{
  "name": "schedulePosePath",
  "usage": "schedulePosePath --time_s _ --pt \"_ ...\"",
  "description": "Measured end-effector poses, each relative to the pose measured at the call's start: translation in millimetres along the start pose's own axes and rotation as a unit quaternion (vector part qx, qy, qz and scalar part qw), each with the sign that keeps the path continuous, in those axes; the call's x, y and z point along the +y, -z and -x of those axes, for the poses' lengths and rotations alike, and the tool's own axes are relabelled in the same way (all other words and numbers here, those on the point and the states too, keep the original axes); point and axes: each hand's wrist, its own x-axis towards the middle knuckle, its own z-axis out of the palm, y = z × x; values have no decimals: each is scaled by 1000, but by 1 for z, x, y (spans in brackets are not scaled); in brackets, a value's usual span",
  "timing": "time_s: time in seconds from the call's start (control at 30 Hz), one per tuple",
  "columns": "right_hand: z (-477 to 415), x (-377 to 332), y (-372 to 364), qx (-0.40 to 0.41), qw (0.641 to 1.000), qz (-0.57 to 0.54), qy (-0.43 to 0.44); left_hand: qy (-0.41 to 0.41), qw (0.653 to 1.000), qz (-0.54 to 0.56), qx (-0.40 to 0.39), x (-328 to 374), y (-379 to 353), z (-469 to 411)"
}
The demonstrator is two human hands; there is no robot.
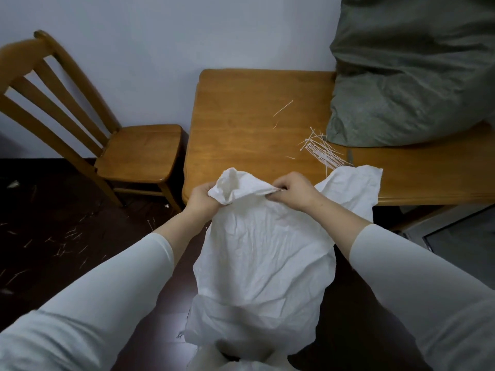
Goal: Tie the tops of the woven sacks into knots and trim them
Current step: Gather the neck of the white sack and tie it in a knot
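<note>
Head view: wooden table [241,124] against pale wall [160,30]; chair [139,151] beside.

Single head-worn view, wide-angle, facing forward and down. Close range: left hand [202,198] and right hand [292,190], gripping white sack [262,250] top, sit mid-frame. Beyond grip, table [241,116] and wall [160,36]. Left of grip, chair [139,151]. Nearer than grip, sleeves [80,303] fill lower corners. Straight edges bow, probably lens distortion.

A grey-green sack [401,76] is carried on the right side of the wooden table [241,129]; white cable ties [322,152] are heaped just beside it, and loose white strips [283,107] are scattered nearby
</note>
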Motion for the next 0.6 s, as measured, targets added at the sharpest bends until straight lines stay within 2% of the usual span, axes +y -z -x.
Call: schedulePosePath --time_s 0.1,0.17,0.27,0.33,0.37,0.43,0.5,0.6 --pt "-4 -9 -1 65 993 -99 -7 24 999 32 -9 -9 -5 2" --pt "-5 -16 -1 91 985 -147 -1 23 996 44 -76 -15 -12 5" --pt "-4 -26 -6 89 977 -191 18 3 978 7 -209 -16 -31 11" --pt "-3 -29 -11 79 973 -214 36 -8 972 -3 -235 -20 -45 8" --pt "-2 -29 -13 75 970 -226 42 -7 976 -4 -218 -22 -51 7" --pt "0 -26 -15 66 968 -238 50 -24 990 -18 -136 -29 -60 4" --pt "4 -22 -13 47 970 -231 60 -92 993 -34 -62 -34 -61 2" --pt "10 -16 6 -8 978 -202 55 -130 989 -63 -29 -37 -57 3"
